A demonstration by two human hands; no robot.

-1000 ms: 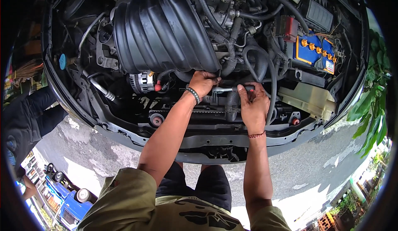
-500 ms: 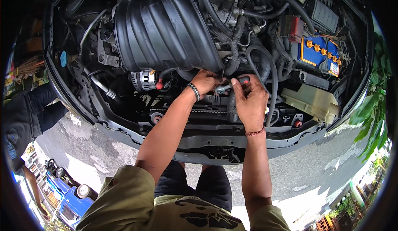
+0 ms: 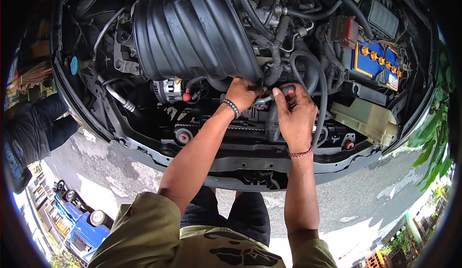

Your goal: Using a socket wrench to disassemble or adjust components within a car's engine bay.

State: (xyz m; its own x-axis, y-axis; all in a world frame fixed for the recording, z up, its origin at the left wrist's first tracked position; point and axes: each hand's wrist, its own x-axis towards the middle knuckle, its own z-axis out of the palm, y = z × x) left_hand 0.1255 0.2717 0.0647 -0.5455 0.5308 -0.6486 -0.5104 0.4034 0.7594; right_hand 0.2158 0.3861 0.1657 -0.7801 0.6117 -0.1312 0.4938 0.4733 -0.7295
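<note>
Right hand [image 3: 296,116] has the ratchet-type tool [image 3: 262,103]: fingers closed round its grey handle, thumb along the near side, red-orange handle end showing by the knuckles. Left hand [image 3: 242,94] is tucked in at the lower corner of the ribbed black cover [image 3: 192,32]. Its fingers look bent, but the tips are lost in shadow; can't tell if they grip anything.

Key relation: the tool lies in the gap between the hands, long axis roughly crosswise. Metal head points left, slightly toward the wearer; handle end sits right and a bit farther off. Right hand owns the handle; left is nearer the head, just beside it. Head-to-left-finger contact: can't confirm, too dark.

Tool is above the top of the thick black hose [image 3: 272,126], on the engine side of the radiator [image 3: 240,132]. Alternator [image 3: 166,91] is left of the left hand, apart from it. Pale reservoir [image 3: 365,118] is right of the right hand, blue battery [image 3: 369,61] beyond that on the far side.
</note>
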